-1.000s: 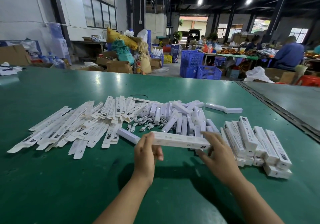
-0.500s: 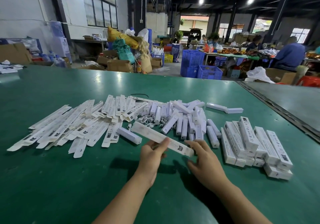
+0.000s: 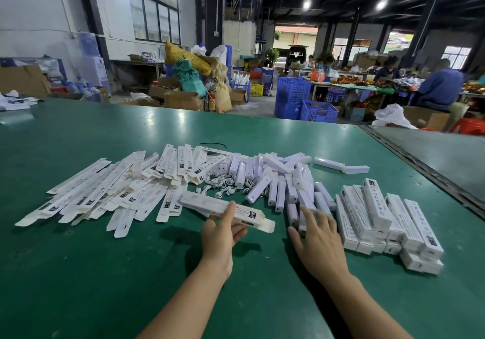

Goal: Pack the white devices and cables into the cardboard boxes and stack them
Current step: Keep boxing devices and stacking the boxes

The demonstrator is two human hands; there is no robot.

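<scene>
Two hands working: left hand (image 3: pixel 217 236), right hand (image 3: pixel 317 236). One open box (image 3: pixel 204 202). Flat boxes (image 3: pixel 118 189), white devices (image 3: pixel 273 178), packed boxes (image 3: pixel 378 207): heaped, uncountable.

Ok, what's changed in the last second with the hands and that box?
The right hand let go of the long white cardboard box and moved right, fingers spread over the loose white devices. The left hand alone holds the box, swung so its far end points left. The flat white box pile and stack of packed white boxes stayed put.
</scene>
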